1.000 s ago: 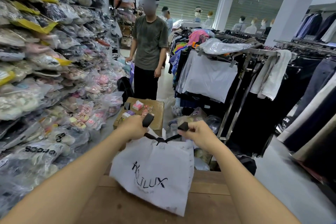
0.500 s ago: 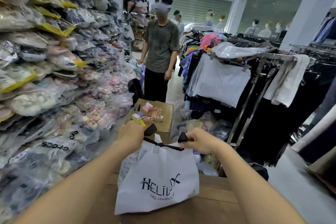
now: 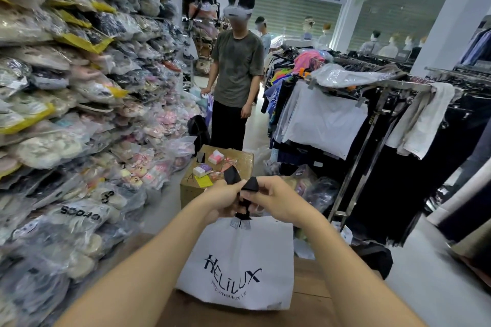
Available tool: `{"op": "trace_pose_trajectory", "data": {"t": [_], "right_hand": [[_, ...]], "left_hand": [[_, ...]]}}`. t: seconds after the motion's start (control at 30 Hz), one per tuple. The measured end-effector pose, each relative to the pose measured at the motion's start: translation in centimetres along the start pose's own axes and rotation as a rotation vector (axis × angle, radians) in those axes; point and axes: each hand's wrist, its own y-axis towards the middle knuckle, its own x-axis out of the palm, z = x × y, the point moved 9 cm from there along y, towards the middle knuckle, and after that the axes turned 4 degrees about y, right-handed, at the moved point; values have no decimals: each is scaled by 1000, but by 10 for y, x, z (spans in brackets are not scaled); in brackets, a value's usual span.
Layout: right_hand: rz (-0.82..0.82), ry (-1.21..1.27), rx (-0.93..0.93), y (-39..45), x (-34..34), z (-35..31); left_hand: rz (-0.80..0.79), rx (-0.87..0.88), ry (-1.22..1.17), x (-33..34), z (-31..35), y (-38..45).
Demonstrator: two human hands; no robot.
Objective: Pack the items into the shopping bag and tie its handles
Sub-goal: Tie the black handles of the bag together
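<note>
A person's two bare hands meet above a white shopping bag [image 3: 236, 263] that stands upright on a wooden bench [image 3: 308, 300] at the near centre of the head view, its face printed with the dark word HELILUX and a web address. The left hand [image 3: 221, 200] and the right hand [image 3: 276, 200] touch each other directly over the bag's mouth, and each is closed on one of the black handles [image 3: 244, 203]. The left hand's fingers are clenched round a strap whose folded end sticks up above the knuckles; the right hand's fingers pinch the other strap, its pointed fold showing just beside the first. The straps run down between the hands to the bag's top edge, where they are drawn together. Whether a knot is formed cannot be told.

Beyond the bag, a cardboard box [image 3: 215, 170] sits on the floor, carrying small pink and white packets [image 3: 215, 156]. Farther off a person in an olive T-shirt [image 3: 236, 71] and black trousers stands in the aisle, wearing a white headset. Plastic-wrapped goods are stacked high along the left shelving [image 3: 66, 114]. On the right, a metal clothes rack [image 3: 372, 103] holds dark and white garments, and mannequin busts line the far wall.
</note>
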Motion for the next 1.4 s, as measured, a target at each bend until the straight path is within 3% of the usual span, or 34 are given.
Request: {"op": "trace_pose_trajectory", "data": {"t": [0.13,0.3,0.47,0.67,0.8,0.9,1.03,1.2,1.4], "right_hand": [[152,45,6,-1,-16,10],[259,106,-9,-8,-24,16],[371,268,24,-14,-25,25],[261,65,78,-13,-11,39],[341,-137,17,-8,-14,45],[396,-120,-39,-11,-17,40],[458,-190,-102,-18,-24,38],[333,-411,-187,-15,-14,30],[238,-583,-67,-8,-10,32]], "left_hand": [[15,72,-125,7,0,-8],[133,326,358,9,7,-21],[247,413,279,7,8,-21],[318,440,245,10,4,-25],[320,453,222,10,4,-24],[273,420,238,10,2,-20],[325,383,197,-1,-5,-13],[266,473,467,10,8,-14],[197,591,654,18,13,-12]]}}
